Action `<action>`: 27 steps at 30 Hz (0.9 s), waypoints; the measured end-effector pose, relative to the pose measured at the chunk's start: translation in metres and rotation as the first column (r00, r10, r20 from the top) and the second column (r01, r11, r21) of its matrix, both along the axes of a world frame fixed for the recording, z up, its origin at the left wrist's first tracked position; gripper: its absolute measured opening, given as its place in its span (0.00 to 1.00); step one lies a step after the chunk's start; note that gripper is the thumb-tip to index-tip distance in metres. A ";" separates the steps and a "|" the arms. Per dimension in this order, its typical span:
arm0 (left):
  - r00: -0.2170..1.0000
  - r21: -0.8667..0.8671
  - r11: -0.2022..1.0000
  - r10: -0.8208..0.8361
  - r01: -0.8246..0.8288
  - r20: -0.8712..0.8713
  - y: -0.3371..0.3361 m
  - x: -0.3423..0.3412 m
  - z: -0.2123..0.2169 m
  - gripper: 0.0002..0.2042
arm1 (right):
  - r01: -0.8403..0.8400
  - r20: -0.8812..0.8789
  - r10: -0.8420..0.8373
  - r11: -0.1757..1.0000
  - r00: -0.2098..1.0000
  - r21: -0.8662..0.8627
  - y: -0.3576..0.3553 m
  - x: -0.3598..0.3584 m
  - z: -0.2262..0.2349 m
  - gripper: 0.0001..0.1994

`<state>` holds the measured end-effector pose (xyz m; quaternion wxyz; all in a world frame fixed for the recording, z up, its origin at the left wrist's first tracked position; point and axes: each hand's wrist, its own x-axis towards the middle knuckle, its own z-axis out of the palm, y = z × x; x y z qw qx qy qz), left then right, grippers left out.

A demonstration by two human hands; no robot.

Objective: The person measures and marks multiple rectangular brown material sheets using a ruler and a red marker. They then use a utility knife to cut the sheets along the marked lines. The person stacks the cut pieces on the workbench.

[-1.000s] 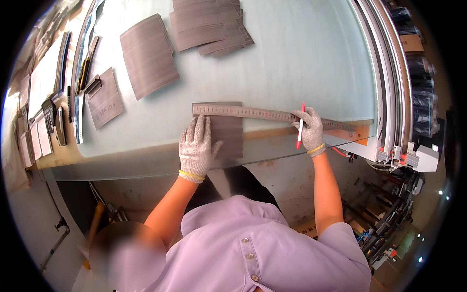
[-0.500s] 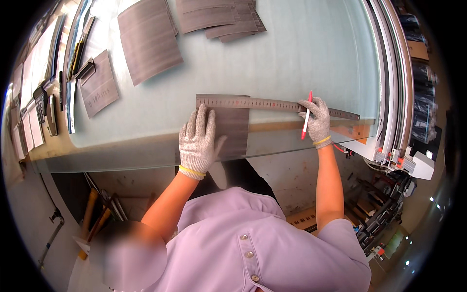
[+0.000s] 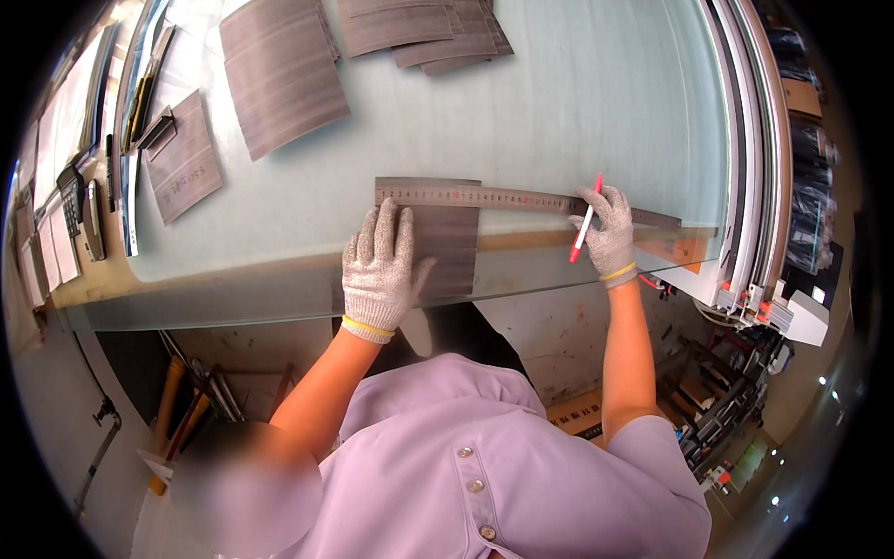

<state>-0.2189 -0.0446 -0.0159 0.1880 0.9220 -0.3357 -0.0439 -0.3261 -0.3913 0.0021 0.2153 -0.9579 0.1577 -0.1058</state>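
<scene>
A brownish-grey sheet [image 3: 452, 250] lies at the near edge of the glass tabletop. Across its upper part runs a long steel ruler [image 3: 494, 197], which reaches well past the sheet to the right. My left hand [image 3: 377, 270], in a knitted glove with a yellow cuff, rests flat on the sheet, its fingertips at the ruler's lower edge and its thumb out. My gloved right hand [image 3: 611, 235] is closed around a red-and-white pen [image 3: 586, 224], held slantwise over the ruler's right part. The fingers there hide some of the ruler; whether they press on it I cannot tell.
More grey sheets [image 3: 284, 84] lie farther back, with another overlapping pile [image 3: 424, 28] beside them. At left are a marked grey piece [image 3: 186, 168], a calculator [image 3: 72, 196] and cutters [image 3: 140, 107]. A machine rail [image 3: 745, 158] borders the right side.
The pen has tilted more, its lower end swinging left. The ruler's right end has shifted slightly left. My left hand stays in place on the sheet.
</scene>
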 end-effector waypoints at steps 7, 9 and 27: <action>1.000 0.040 0.999 0.014 -0.014 -0.007 -0.001 0.000 -0.001 0.40 | -0.005 0.326 -0.107 0.945 0.939 0.326 0.091 0.045 -0.007 0.11; 1.000 0.048 0.999 0.010 -0.009 -0.013 -0.001 0.000 -0.001 0.40 | -0.061 0.333 -0.132 0.859 0.934 0.509 0.125 0.066 -0.015 0.08; 1.000 0.051 0.999 0.006 -0.006 0.006 0.000 -0.001 -0.004 0.38 | -0.242 0.475 0.076 0.923 0.877 0.300 0.154 0.105 -0.041 0.07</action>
